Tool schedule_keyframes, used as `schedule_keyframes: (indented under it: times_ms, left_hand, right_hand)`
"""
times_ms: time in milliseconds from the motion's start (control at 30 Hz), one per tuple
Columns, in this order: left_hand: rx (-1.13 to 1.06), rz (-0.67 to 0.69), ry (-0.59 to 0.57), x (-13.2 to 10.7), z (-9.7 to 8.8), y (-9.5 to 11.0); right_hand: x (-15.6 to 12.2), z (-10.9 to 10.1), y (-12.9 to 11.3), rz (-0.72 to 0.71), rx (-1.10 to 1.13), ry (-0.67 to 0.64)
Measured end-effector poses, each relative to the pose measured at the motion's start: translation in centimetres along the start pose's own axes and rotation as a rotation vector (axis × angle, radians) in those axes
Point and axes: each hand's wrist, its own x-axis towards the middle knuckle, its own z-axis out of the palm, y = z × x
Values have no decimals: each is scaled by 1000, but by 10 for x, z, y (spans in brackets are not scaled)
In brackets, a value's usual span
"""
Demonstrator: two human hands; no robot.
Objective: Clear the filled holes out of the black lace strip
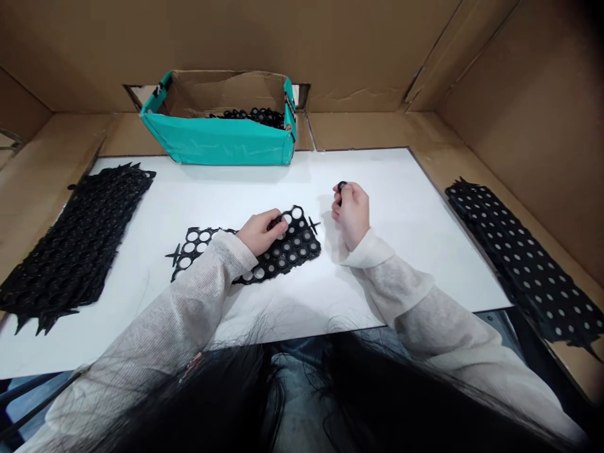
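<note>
A black plastic sheet of rings (283,251) lies flat on the white table top (415,207), with some ring holes showing white. My left hand (260,230) presses down on its upper middle, fingers curled onto the sheet. My right hand (352,211) is lifted just right of the sheet, closed in a pinch on a small black ring (341,186) at its fingertips. Both arms wear pale grey sleeves.
A teal-edged cardboard bin (221,141) with black rings inside stands at the back. A stack of black ring sheets (75,245) lies at the left, a stack of punched-out sheets (523,258) at the right. Cardboard walls surround the table. Dark hair hangs at the bottom.
</note>
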Motion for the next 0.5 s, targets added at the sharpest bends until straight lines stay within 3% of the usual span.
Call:
schedule_keyframes:
  times_ms: [200, 367, 500]
  left_hand:
    - [-17, 90, -168, 4, -8, -7]
    - [-48, 31, -26, 5, -5, -6]
    - [-243, 23, 23, 5, -7, -6]
  right_hand:
    - [-15, 5, 1, -144, -99, -258]
    - [-26, 3, -2, -329, -309, -347]
    - [-32, 2, -1, -530, -512, -452]
